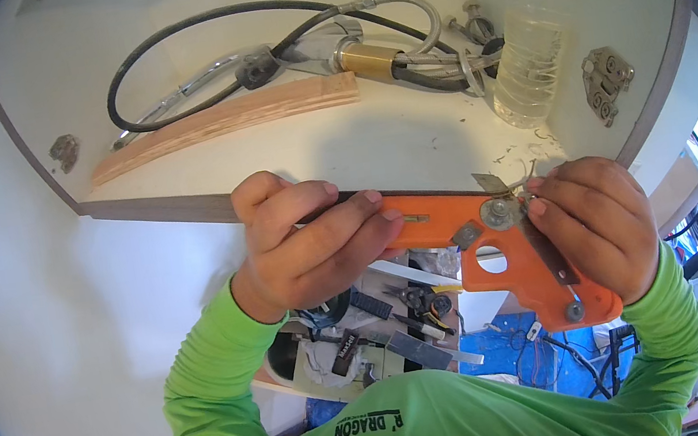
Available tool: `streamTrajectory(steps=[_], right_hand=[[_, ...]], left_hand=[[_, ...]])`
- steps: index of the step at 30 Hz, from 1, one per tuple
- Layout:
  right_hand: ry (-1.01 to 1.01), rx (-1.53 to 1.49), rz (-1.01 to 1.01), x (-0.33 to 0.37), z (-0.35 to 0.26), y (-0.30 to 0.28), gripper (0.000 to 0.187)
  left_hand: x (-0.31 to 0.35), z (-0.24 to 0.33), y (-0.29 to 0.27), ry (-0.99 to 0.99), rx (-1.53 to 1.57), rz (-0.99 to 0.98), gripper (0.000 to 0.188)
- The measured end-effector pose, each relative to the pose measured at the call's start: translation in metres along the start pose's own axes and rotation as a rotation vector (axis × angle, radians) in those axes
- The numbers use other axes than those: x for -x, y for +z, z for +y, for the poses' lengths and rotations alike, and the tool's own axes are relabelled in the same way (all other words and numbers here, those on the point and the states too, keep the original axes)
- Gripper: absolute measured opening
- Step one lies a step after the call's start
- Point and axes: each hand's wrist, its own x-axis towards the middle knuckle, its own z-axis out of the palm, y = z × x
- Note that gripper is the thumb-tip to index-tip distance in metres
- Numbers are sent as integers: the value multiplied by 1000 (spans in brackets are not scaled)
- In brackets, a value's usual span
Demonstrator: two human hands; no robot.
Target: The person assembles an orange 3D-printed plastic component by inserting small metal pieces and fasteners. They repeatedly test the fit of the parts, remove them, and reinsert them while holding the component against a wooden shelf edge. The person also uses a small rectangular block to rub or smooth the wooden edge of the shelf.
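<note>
An orange pistol-shaped trimming tool [429, 216] with metal fittings lies along the brown front edge [161, 210] of a white cabinet. My left hand [311, 237] is wrapped over its long front part, and its thumb is hidden. At the rear end, my right hand [595, 223] has its fingers bent round the tool beside a round metal screw and a flat metal lever. A pointed metal piece [490, 183] stands up from the tool there, and thin curled shavings lie close by. The grip of the tool hangs down towards my body.
Inside the cabinet are a curved wood strip [229, 126], a looped black hose [188, 22] with metal fittings, and a clear bottle [529, 41] of pale liquid. A hinge plate [607, 84] sticks out on the right wall. Below, pliers and other tools crowd a work surface [300, 376].
</note>
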Motion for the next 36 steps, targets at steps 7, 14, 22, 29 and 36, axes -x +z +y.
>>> streamTrajectory(steps=[7,14,22,29,36], right_hand=[[-33,-46,4,1,18,10,29],[-28,-36,23,13,37,24,28],[-37,-13,39,18,54,40,32],[-11,-9,51,14,61,53,25],[2,-22,73,8,64,64,18]], left_hand=[[-31,23,18,-67,31,-21,23],[-31,10,51,32,33,-14,23],[-22,-2,64,56,-53,-74,25],[-20,-9,71,66,-116,-91,22],[-12,-20,77,84,-111,-66,16]])
